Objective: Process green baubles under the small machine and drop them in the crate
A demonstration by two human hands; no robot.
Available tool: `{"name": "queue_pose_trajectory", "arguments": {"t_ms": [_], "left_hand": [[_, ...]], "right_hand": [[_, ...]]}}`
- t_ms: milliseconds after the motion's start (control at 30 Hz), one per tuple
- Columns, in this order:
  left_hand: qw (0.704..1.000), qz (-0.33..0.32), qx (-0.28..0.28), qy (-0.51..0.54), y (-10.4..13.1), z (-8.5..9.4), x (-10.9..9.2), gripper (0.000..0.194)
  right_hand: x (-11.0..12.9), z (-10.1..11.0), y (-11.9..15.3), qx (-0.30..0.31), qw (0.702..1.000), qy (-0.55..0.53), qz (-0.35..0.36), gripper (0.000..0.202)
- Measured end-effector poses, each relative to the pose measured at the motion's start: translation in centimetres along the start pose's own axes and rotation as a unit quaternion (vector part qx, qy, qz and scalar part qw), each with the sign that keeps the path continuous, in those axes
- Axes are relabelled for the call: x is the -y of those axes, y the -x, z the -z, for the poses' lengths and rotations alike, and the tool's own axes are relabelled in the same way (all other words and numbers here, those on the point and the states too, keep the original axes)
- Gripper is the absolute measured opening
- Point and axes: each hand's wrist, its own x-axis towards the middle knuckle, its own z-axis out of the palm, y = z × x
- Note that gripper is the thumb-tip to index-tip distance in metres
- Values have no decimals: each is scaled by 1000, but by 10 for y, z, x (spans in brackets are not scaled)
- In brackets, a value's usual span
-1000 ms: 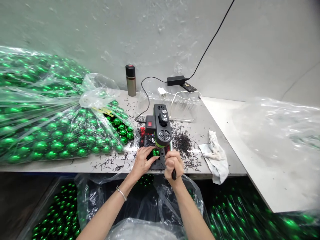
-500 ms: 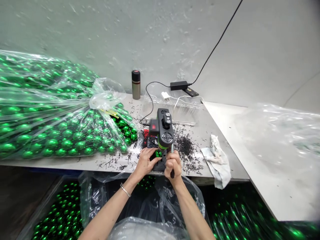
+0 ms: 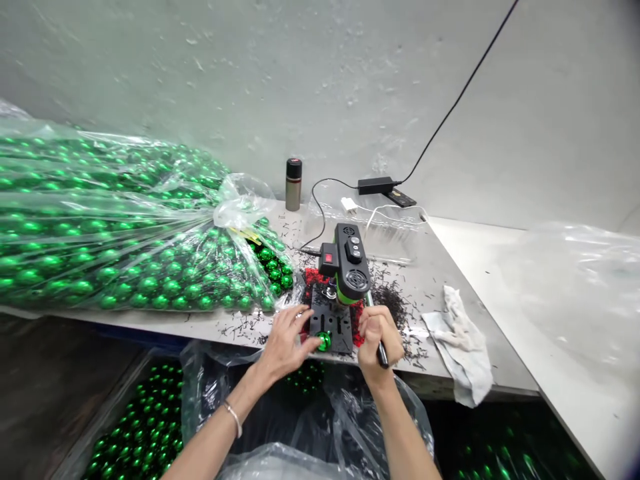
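Resting on the plate [image 3: 332,330], the ball [image 3: 325,341] sits near the front edge of the table [image 3: 440,267], scraps [image 3: 393,301] strewn around, wall [image 3: 320,80] behind. The left hand [image 3: 284,341] spreads its fingers, thumb at the ball; the right hand [image 3: 379,339] wraps the lever [image 3: 383,356]. A bag [image 3: 125,247] crowds the left; rightward, tabletop runs past the rag [image 3: 465,347].

The press [image 3: 353,261] stands on the table [image 3: 457,270], a ball [image 3: 325,342] on its base plate [image 3: 344,343], the bag of balls [image 3: 150,257] left, the cloth [image 3: 463,340] right, the bottle [image 3: 293,187] and adapter [image 3: 376,186] behind, and apparently further balls [image 3: 503,457] below right.
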Motion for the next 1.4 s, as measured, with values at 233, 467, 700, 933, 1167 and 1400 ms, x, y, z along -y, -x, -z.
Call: {"name": "queue_pose_trajectory", "arguments": {"t_ms": [233, 467, 700, 933, 1167, 1400], "left_hand": [[969, 90, -19, -227, -80, 24, 31, 26], [987, 158, -5, 16, -86, 35, 23, 30], [760, 347, 6, 549, -57, 26, -6, 33], [717, 403, -4, 569, -46, -4, -6, 31], [872, 293, -39, 389, -44, -33, -6, 39], [991, 76, 9, 112, -33, -40, -5, 38]], "right_hand": [[-4, -2, 4, -5, 1000, -6, 17, 31], [-5, -2, 3, 2, 999, -3, 33, 30], [-4, -2, 3, -2, 1000, -2, 22, 31], [-3, -2, 3, 3, 1000, 11, 30, 31], [-4, -2, 1, -1, 999, 15, 36, 31], [-1, -1, -4, 0, 999, 11, 33, 30]]}}
